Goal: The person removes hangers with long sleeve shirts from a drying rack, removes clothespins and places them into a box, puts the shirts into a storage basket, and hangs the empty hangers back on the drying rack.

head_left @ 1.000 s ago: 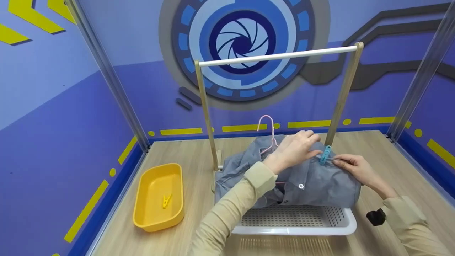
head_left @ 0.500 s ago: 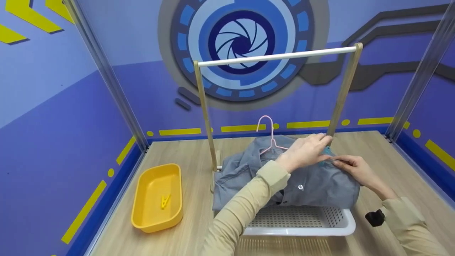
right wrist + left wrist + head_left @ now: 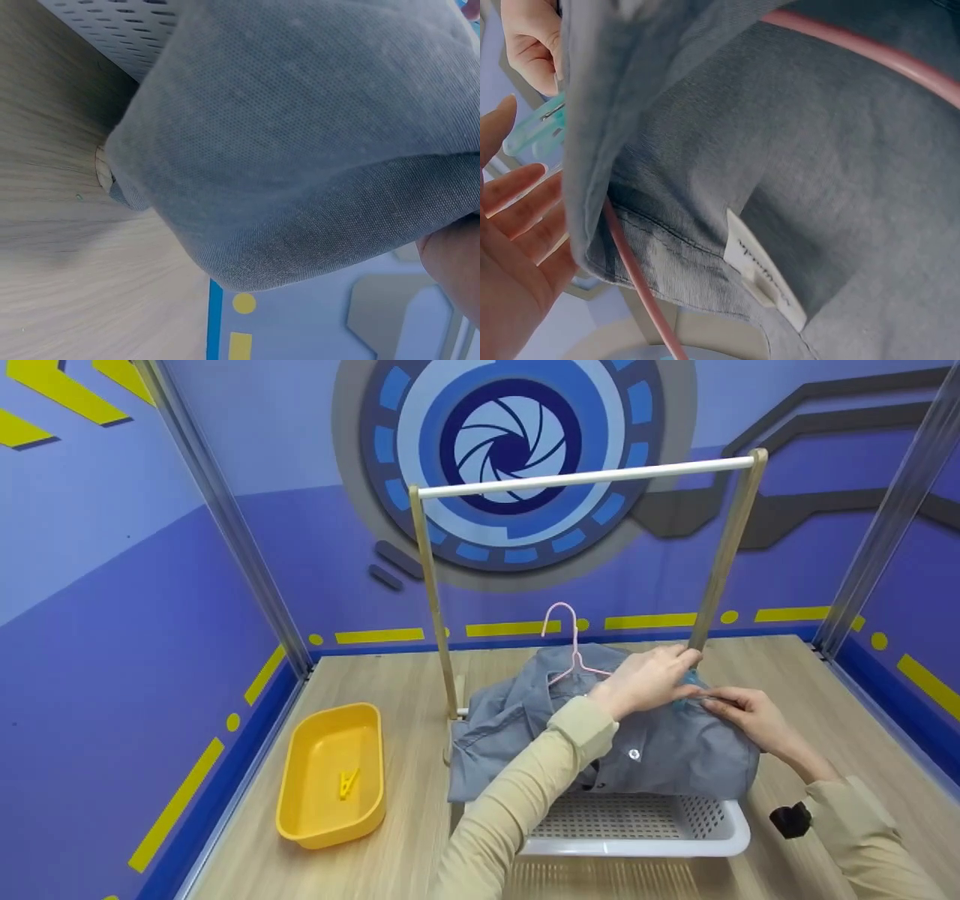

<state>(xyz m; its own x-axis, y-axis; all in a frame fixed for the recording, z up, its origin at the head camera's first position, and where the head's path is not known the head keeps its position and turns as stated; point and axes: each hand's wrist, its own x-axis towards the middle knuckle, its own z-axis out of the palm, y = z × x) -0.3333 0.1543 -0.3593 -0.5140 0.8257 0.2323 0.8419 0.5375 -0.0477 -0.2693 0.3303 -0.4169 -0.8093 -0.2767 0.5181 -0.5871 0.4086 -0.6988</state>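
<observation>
The gray shirt point(image 3: 690, 754) lies over the white basket point(image 3: 630, 848); above the basket's right end, the right hand point(image 3: 750, 716) pinches the shirt's edge; there the left hand point(image 3: 646, 679) meets a blue clip point(image 3: 536, 131), fingers spread, though whether it grips I can't tell.

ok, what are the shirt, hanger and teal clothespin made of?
Gray button-up shirt: matte woven cloth, perhaps cotton; fine weave shows.
Pink clothes hanger: smooth, faint sheen; plastic or coated metal, can't tell.
Teal clothespin: glossy translucent plastic, apparently, since light shows through; its spring looks metallic.
</observation>
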